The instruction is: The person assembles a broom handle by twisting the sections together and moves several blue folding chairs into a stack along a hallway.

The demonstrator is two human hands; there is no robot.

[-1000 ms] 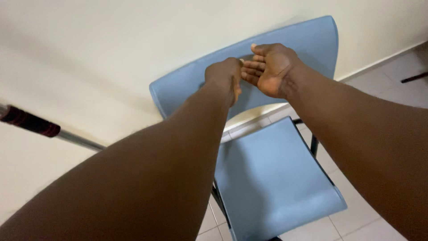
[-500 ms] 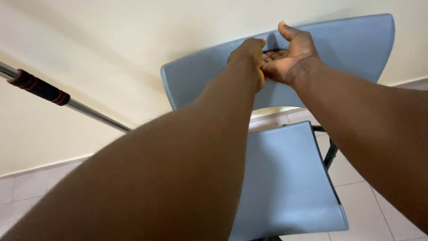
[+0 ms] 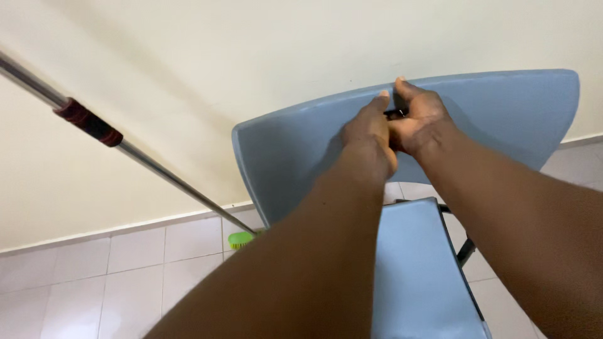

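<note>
I am seeing both hands coming together over the top of the blue chair (image 3: pixel 502 119): where the right hand (image 3: pixel 419 119) lay open before, it is now closing with the left hand (image 3: pixel 369 135) around a small dark object (image 3: pixel 396 113) between them.

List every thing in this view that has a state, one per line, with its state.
Light blue plastic chair: upright, seat bare, back towards the cream wall.
Left hand: at the chair back's top edge, fingers curled.
Right hand: beside the left, touching it, thumb up.
Small dark object: between the two hands, mostly hidden.
Metal pole with red grip: leaning diagonally.
Green brush head: on the tiled floor.
</note>
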